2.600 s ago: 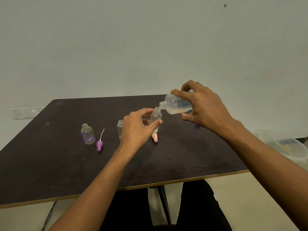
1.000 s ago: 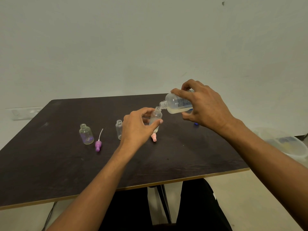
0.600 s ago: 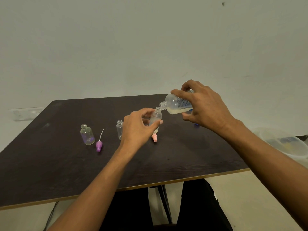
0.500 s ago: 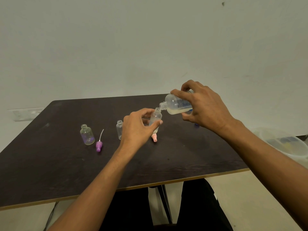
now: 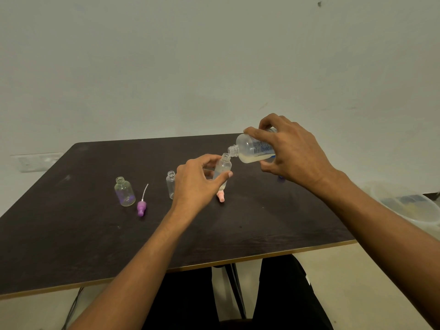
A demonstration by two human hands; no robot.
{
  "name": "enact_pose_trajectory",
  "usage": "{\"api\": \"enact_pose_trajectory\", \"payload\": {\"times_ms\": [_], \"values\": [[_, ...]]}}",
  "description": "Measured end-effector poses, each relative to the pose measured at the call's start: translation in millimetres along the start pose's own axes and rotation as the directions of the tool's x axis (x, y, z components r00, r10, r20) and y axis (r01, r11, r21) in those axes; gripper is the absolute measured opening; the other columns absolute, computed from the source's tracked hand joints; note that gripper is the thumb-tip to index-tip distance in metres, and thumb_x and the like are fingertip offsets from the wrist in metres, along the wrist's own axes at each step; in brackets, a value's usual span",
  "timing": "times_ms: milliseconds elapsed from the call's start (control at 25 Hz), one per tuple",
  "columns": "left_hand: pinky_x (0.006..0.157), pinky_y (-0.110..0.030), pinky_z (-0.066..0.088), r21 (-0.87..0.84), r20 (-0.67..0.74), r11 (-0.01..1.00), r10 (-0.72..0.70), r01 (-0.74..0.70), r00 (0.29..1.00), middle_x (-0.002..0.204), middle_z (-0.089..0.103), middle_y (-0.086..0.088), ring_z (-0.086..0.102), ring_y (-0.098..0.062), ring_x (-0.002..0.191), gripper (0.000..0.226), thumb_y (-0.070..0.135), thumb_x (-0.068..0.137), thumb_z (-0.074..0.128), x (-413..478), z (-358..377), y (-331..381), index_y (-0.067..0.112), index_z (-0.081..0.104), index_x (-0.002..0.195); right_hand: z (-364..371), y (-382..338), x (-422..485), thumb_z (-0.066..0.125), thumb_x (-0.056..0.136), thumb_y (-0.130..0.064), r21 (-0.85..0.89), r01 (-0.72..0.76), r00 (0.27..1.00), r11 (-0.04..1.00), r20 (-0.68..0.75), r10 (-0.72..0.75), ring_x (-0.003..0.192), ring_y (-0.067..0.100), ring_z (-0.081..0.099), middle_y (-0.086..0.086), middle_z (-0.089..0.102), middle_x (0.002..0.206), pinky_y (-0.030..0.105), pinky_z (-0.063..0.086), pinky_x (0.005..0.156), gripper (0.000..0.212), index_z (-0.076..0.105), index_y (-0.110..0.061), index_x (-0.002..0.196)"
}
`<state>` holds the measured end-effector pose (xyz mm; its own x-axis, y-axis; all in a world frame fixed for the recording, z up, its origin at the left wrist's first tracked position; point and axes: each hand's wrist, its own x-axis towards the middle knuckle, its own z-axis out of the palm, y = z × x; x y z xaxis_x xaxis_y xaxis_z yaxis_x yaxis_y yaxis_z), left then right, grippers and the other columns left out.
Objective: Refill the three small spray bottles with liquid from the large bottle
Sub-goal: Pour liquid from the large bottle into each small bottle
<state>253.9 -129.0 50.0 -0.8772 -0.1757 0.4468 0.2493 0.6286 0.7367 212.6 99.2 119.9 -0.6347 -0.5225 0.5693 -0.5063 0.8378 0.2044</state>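
Your left hand pinches the small spray bottle just under the tipped large bottle, gripped in your right hand fingers, aligning both necks for spill-free pouring

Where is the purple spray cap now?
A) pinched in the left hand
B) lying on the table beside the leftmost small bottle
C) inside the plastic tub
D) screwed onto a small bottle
B: the purple spray cap lies on the table next to the open-necked leftmost small bottle.
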Motion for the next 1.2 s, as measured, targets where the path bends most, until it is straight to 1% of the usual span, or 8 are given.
{"api": "enact_pose_trajectory", "payload": {"times_ms": [280,440,600,800,920,1040,1160,1200], "values": [[0.075,-0.010,0.052,-0.002,0.010,1.000,-0.003,0.003,1.000,0.100,0.073,0.017,0.065,0.011,0.081,0.048,0.046,0.079,0.087,0.2,0.7,-1.8,0.030,0.074,0.123,1.8,-1.1,0.0,0.090,0.073,-0.031,0.005,-0.005,1.000,1.000,0.012,0.005,0.114,0.029,0.059,0.006,0.057,0.133,0.041,0.056,0.084,0.082,0.055,-0.030,0.147],[0.080,-0.016,0.056,0.002,0.008,1.000,-0.002,0.002,1.000,0.105,0.076,0.013,0.069,0.004,0.085,0.049,0.047,0.079,0.087,-0.3,0.7,-2.4,0.029,0.074,0.123,3.0,-0.9,-0.2,0.090,0.072,-0.029,0.025,-0.012,1.000,1.000,0.018,0.012,0.112,0.029,0.059,0.006,0.057,0.131,0.041,0.057,0.081,0.081,0.057,-0.030,0.146],[0.085,-0.024,0.061,-0.001,0.004,1.000,-0.002,0.002,1.000,0.106,0.078,0.011,0.071,0.001,0.088,0.048,0.047,0.079,0.087,-0.3,0.1,-2.2,0.029,0.074,0.122,1.1,-1.3,-0.7,0.087,0.074,-0.029,0.068,-0.036,0.999,0.997,0.037,0.033,0.113,0.024,0.057,0.002,0.055,0.129,0.036,0.054,0.076,0.079,0.055,-0.034,0.146],[0.082,-0.021,0.060,-0.029,0.000,1.000,-0.004,0.004,1.000,0.101,0.077,0.015,0.071,0.005,0.085,0.042,0.045,0.079,0.087,1.0,-4.6,-0.1,0.030,0.076,0.117,2.5,-0.3,-0.9,0.084,0.074,-0.033,0.166,-0.093,0.994,0.982,0.078,0.081,0.111,0.016,0.054,-0.005,0.052,0.128,0.029,0.050,0.067,0.080,0.054,-0.039,0.147],[0.081,-0.018,0.059,-0.051,-0.004,0.999,-0.012,0.012,1.000,0.099,0.078,0.015,0.071,0.006,0.084,0.041,0.044,0.080,0.087,1.6,-7.2,0.3,0.031,0.077,0.117,6.9,-1.3,-1.6,0.085,0.071,-0.035,0.256,-0.153,0.986,0.955,0.107,0.129,0.108,0.013,0.054,-0.010,0.053,0.125,0.032,0.054,0.070,0.081,0.055,-0.041,0.146],[0.081,-0.018,0.059,-0.068,0.001,0.998,-0.014,0.014,1.000,0.101,0.078,0.014,0.072,0.005,0.085,0.042,0.044,0.080,0.087,2.0,-7.6,0.3,0.030,0.076,0.118,13.1,-2.9,-2.8,0.086,0.067,-0.038,0.372,-0.204,0.978,0.906,0.119,0.171,0.104,0.015,0.060,-0.010,0.059,0.119,0.040,0.058,0.080,0.079,0.060,-0.039,0.142],[0.083,-0.022,0.061,-0.076,0.003,0.997,-0.018,0.018,1.000,0.103,0.078,0.014,0.073,0.004,0.086,0.042,0.045,0.080,0.087,2.4,-8.3,0.4,0.029,0.076,0.118,16.1,-3.4,-5.2,0.089,0.065,-0.041,0.471,-0.254,0.967,0.845,0.125,0.221,0.104,0.016,0.065,-0.006,0.066,0.114,0.034,0.057,0.087,0.079,0.064,-0.033,0.140],[0.083,-0.023,0.061,-0.082,0.003,0.996,-0.020,0.020,1.000,0.102,0.078,0.014,0.073,0.004,0.086,0.042,0.044,0.080,0.087,2.7,-8.6,0.1,0.029,0.076,0.118,16.0,-3.0,-6.5,0.090,0.065,-0.040,0.512,-0.276,0.961,0.813,0.121,0.250,0.104,0.015,0.067,-0.005,0.068,0.114,0.031,0.057,0.085,0.078,0.065,-0.031,0.139]]}}
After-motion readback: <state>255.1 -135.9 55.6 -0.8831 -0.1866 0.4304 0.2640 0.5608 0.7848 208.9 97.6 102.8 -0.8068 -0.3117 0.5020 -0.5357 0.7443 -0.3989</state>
